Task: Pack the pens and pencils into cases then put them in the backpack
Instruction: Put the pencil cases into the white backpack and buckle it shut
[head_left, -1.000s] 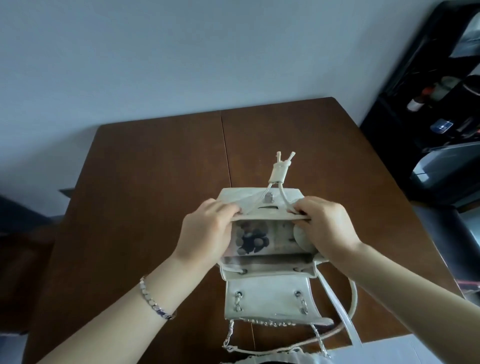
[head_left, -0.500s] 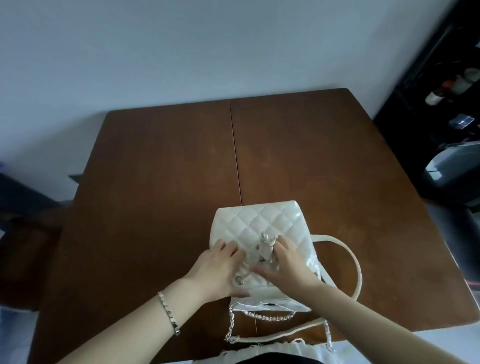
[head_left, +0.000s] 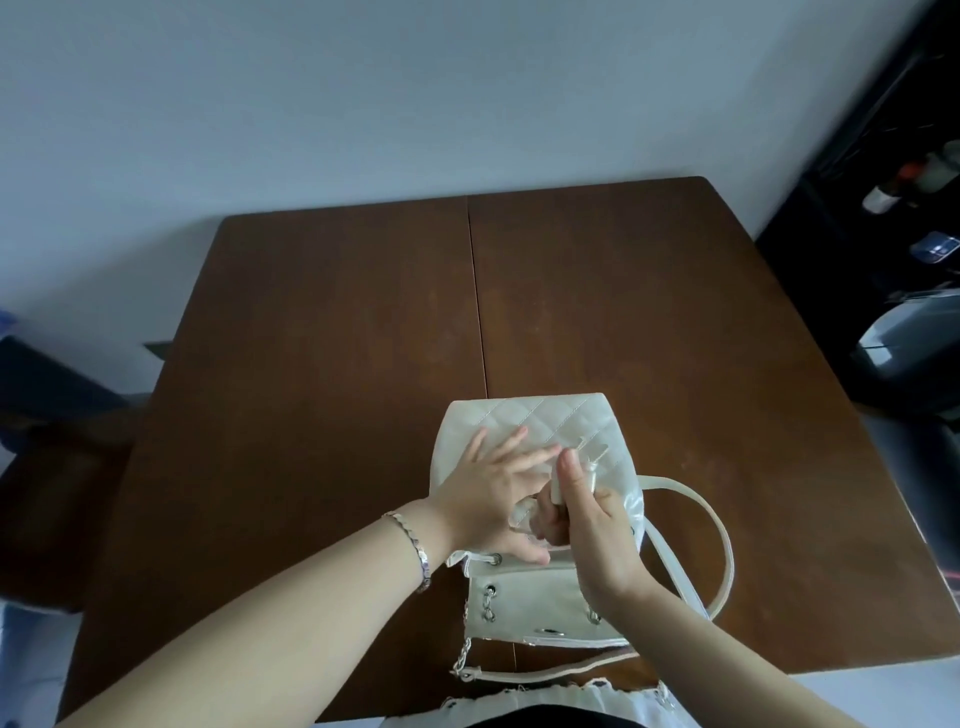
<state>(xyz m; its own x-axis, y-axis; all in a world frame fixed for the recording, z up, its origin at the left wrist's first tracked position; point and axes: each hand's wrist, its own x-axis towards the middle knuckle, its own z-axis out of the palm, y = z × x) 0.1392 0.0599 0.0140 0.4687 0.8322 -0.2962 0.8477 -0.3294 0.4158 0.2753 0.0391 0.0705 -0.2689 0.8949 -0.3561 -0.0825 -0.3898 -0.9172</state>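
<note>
We seem to be at the closing step: no pens or cases show, so we judge them already inside. The white quilted backpack (head_left: 561, 421) lies on the desk (head_left: 322, 364), by the near edge, right of centre. Its flap (head_left: 530, 597) lies open on the near side.

The left hand (head_left: 493, 488) presses the quilted front, fingers straight and spread. The right hand (head_left: 597, 525) pinches a white tab (head_left: 591, 469), perhaps the drawstring toggle.

The next move calls for cinching the mouth, then folding the flap over.

Soft, dim, even light (mild blur), wide-angle bending at edges.
</note>
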